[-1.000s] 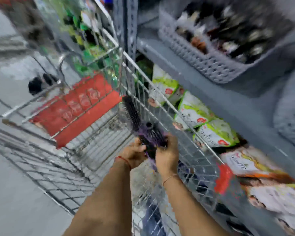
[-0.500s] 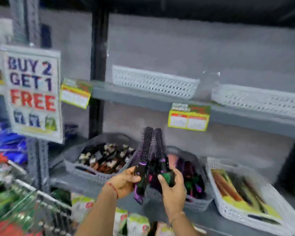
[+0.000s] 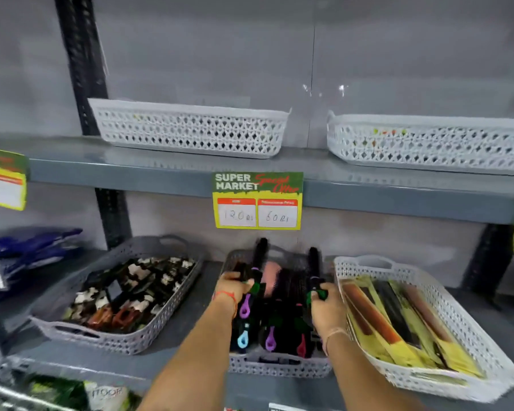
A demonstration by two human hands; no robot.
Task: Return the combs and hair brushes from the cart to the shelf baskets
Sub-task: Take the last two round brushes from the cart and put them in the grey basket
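Note:
Both hands are inside a grey basket [image 3: 279, 367] on the lower shelf, full of round hair brushes with coloured handles. My left hand [image 3: 233, 284] grips a black round brush [image 3: 260, 256] with a purple handle, bristles pointing up at the basket's left side. My right hand [image 3: 327, 304] grips a second black round brush [image 3: 313, 262] with a green handle at the basket's right side. A pink brush [image 3: 272, 277] lies between them. A white basket [image 3: 445, 292] of long combs in yellow packs sits to the right.
A grey basket [image 3: 107, 341] of hair clips stands to the left. Two white baskets [image 3: 190, 129] [image 3: 428, 143] sit on the upper shelf above a price tag [image 3: 257, 201]. The cart's wire edge [image 3: 0, 393] shows at the bottom left.
The brushes were lifted out of the cart, carried up to the shelf, then spread apart, one in each hand, and lowered into the middle grey basket.

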